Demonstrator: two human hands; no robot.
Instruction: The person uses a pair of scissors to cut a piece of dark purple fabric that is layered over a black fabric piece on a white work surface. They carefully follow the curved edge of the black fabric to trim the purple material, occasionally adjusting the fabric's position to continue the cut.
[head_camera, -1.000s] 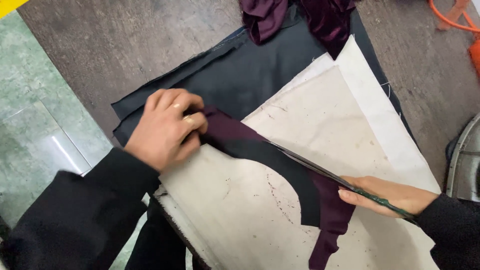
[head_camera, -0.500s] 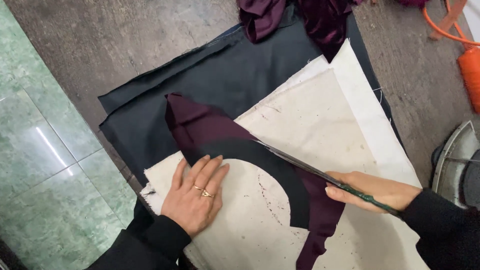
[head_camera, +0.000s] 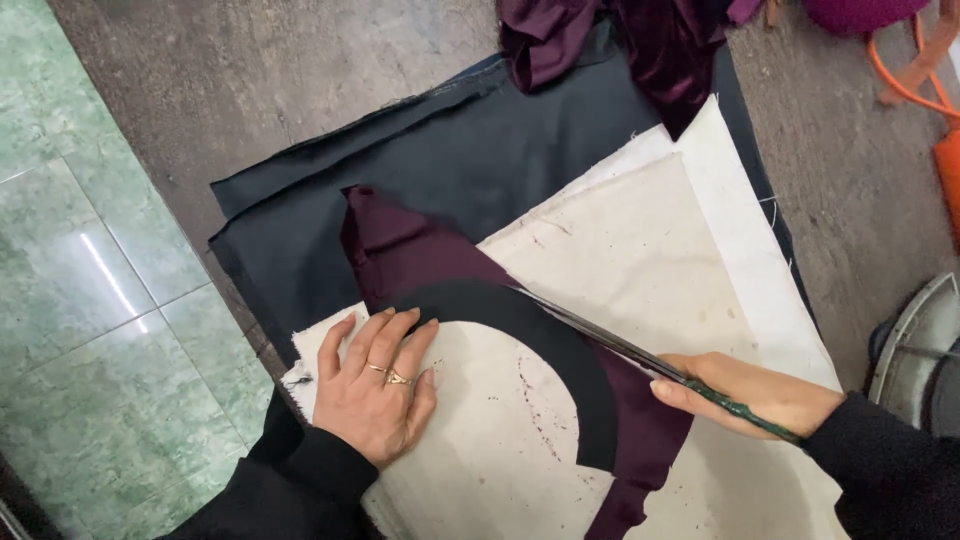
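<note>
Grey concrete floor beside green tiles, with cloth spread flat for cutting.

The left hand (head_camera: 378, 395) is laid flat, fingers spread, on the cream cloth (head_camera: 640, 260) to hold the layers steady; the right hand (head_camera: 750, 392) is closed around long scissors (head_camera: 610, 345), whose blades are set against the purple fabric (head_camera: 420, 255) between both hands.

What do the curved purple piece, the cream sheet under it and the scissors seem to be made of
The curved purple piece looks like woven fabric with a soft satin sheen; it creases and lies limp. The cream sheet looks like coarse matte cotton or canvas: frayed threads at its edges, some stains. The scissors in the right hand have long, thin blades, probably metal; their handle looks greenish.
</note>
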